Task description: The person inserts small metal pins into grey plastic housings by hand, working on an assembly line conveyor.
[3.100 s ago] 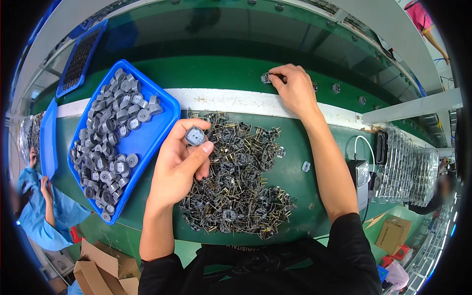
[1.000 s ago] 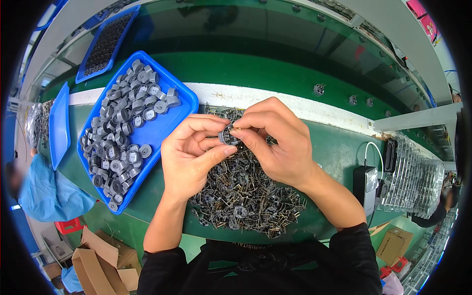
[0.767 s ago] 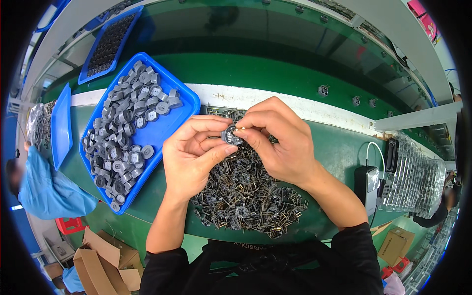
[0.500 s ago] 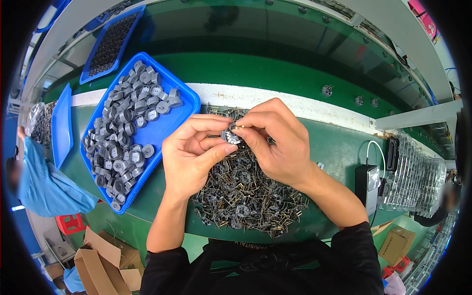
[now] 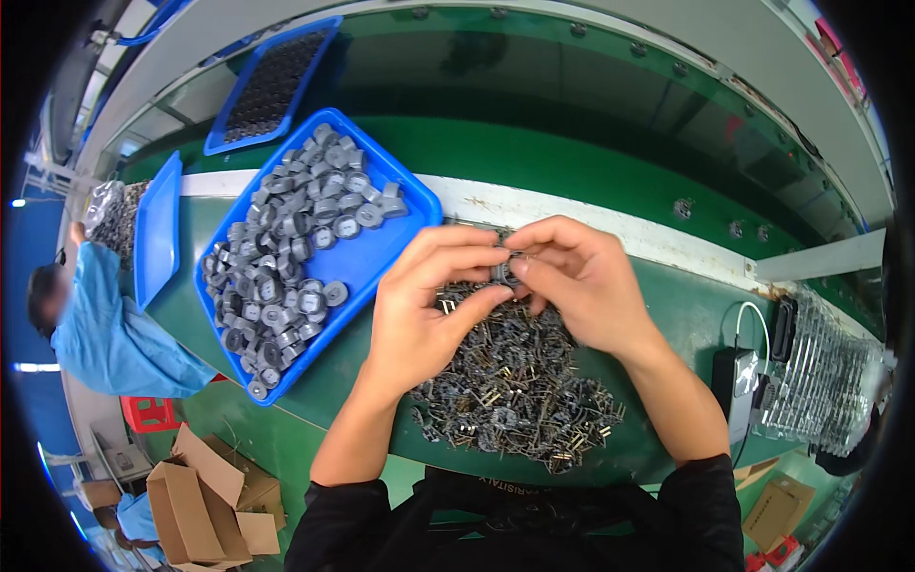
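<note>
My left hand [image 5: 424,300] pinches a small grey round plastic housing [image 5: 502,274] between thumb and fingers, above the pile. The fingers of my right hand [image 5: 581,286] are closed on the same housing from the right, thumb against its near side. Much of the housing is covered by fingertips, so its inside cannot be made out. Beneath both hands lies a heap of small dark parts with brass-coloured pins [image 5: 515,391]. To the left, a blue tray [image 5: 367,262] bears many similar grey round housings [image 5: 276,272].
Behind the bench runs a green conveyor belt [image 5: 572,157] with a few small parts on it. Farther left are another blue tray [image 5: 157,229] and a co-worker in a blue smock [image 5: 124,329]. At right stand a black-and-white device [image 5: 732,386] and stacked clear plastic trays [image 5: 824,372].
The whole view has shifted, so bench, trays and hands appear farther right. The housing has turned between my fingers; its open face with metal inside showed earlier and is now mostly hidden.
</note>
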{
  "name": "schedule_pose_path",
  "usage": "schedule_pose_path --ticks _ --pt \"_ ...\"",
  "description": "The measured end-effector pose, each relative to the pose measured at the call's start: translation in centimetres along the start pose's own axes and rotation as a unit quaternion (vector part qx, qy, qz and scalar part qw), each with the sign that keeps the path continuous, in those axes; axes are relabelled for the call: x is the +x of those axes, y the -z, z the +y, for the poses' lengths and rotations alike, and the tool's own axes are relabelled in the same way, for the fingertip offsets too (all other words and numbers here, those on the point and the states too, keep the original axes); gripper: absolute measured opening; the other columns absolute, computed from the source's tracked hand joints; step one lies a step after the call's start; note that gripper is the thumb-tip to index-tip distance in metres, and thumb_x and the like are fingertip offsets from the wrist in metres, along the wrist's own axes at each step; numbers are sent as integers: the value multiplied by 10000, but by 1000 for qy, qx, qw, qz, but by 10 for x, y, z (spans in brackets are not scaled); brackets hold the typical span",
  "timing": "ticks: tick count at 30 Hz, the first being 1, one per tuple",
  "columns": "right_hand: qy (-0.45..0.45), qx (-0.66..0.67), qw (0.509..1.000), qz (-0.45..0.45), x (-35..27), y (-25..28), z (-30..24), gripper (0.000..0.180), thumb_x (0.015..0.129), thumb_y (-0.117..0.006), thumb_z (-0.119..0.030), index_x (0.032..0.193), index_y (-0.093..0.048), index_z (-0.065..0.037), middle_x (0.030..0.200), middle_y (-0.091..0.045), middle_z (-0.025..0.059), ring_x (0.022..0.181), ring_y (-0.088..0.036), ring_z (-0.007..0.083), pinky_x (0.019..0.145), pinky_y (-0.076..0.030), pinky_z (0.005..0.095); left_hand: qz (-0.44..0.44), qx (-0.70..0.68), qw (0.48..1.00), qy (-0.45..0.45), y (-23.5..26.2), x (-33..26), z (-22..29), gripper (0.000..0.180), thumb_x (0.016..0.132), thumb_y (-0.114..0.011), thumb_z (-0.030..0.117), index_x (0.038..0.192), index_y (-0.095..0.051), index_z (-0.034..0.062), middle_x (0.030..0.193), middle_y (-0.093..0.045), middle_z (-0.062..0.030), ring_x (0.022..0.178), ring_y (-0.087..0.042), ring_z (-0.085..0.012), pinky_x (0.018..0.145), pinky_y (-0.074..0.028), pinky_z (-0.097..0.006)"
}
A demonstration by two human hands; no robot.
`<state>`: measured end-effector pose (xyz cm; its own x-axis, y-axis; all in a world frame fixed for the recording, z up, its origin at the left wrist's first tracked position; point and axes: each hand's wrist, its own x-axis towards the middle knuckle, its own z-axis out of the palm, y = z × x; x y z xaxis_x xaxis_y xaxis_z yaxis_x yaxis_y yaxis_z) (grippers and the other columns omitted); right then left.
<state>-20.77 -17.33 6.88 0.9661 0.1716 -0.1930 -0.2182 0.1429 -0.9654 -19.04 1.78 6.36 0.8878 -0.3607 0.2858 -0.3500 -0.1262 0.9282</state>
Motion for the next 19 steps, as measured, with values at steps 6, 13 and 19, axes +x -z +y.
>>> schedule_pose_path --ticks 6,13,19 --pt "149 -466 830 268 42 85 20 189 826 -674 -131 971 -690 -11 849 -682 114 824 -609 273 761 -500 378 137 487 863 -9 43 11 -20 290 827 -664 46 1117 -665 44 1134 -613 -130 1025 -561 -333 928 -441 -416" --pt "216 -593 697 340 53 132 40 207 824 -671 -129 1003 -711 -33 998 -638 118 957 -565 316 853 -469 409 117 508 851 66 53 8 -22 392 776 -684 -26 1161 -642 35 1185 -591 -137 1043 -555 -344 935 -453 -412" --pt "68 -525 848 -4 26 119 -12 216 765 -658 -75 973 -705 -39 934 -603 122 930 -582 268 812 -471 370 102 475 863 139 54 7 -24 352 788 -720 19 1133 -649 31 1018 -646 -164 991 -644 -310 847 -510 -401"
